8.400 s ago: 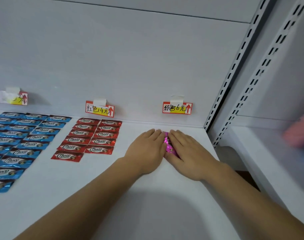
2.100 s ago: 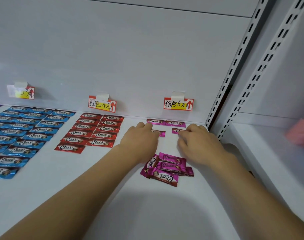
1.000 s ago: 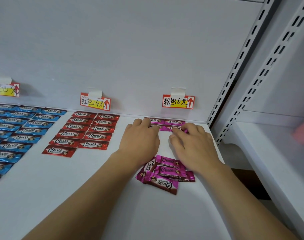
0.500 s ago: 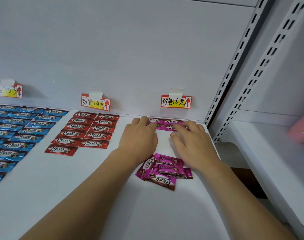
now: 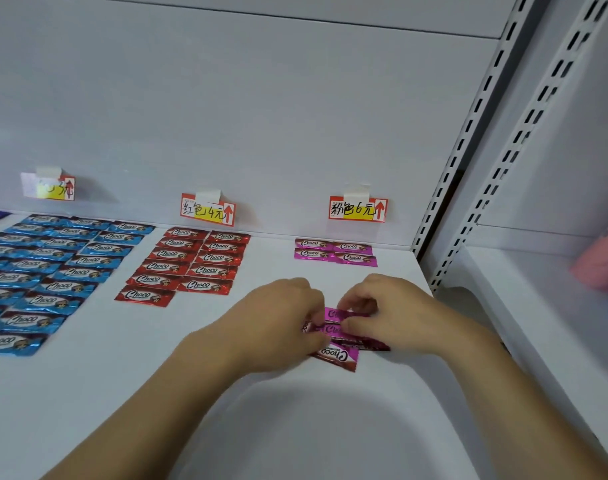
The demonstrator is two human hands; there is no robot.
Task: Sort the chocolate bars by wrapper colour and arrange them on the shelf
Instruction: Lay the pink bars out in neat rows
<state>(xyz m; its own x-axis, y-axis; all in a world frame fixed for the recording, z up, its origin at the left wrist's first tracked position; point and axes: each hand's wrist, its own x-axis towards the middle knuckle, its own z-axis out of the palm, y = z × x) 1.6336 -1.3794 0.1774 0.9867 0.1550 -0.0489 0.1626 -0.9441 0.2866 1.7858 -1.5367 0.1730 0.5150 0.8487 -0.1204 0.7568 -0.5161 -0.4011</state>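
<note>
Pink bars (image 5: 337, 329) seemingly lie left-to-right between pinching hands (image 5: 333, 317).

"Choco" on wrappers (image 5: 205, 270); "6元" tag (image 5: 358, 209)

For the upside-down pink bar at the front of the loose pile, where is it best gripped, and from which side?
Probably by its crimped near-right end, pinched from the front. The pink bar lies flat, its lettering inverted, and its far side is tucked under the pile that the left hand and right hand are picking at. Only the near edge is free.
</note>
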